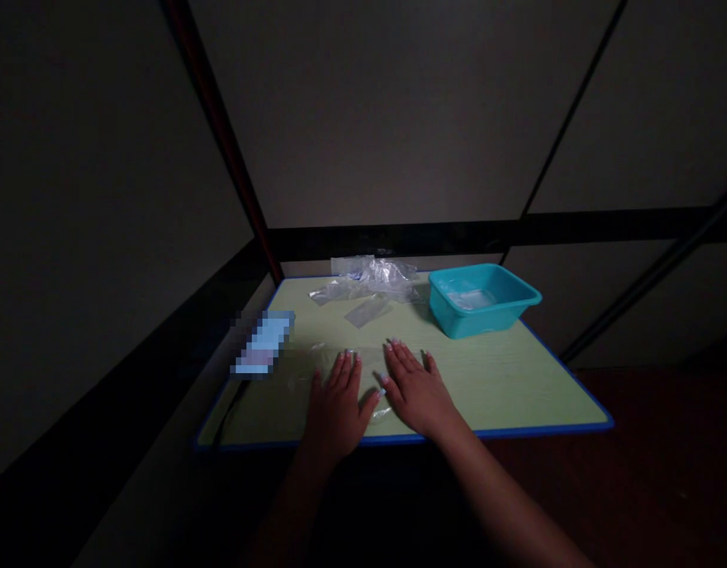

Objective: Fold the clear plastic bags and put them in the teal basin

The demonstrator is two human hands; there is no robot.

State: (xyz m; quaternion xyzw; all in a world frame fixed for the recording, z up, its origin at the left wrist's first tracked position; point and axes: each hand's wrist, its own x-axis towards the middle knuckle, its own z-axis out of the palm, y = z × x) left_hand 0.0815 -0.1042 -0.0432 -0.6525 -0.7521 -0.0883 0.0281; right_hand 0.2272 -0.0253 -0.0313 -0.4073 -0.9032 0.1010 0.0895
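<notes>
A clear plastic bag (382, 412) lies flat near the front edge of the table, partly hidden under my hands. My left hand (338, 406) rests palm down on it, fingers spread. Beside it, my right hand (415, 388) also lies palm down with its fingers stretched out, the thumbs of both hands close together. Beyond my hands, a flat clear bag (368, 311) lies in front of a loose pile of crumpled clear bags (380, 276).
A turquoise basin (478, 315) stands at the table's back right, with clear plastic inside. A pixelated bright object (264, 343) is at the left edge. The pale green table (517, 394) has a blue rim; walls rise behind and to the left.
</notes>
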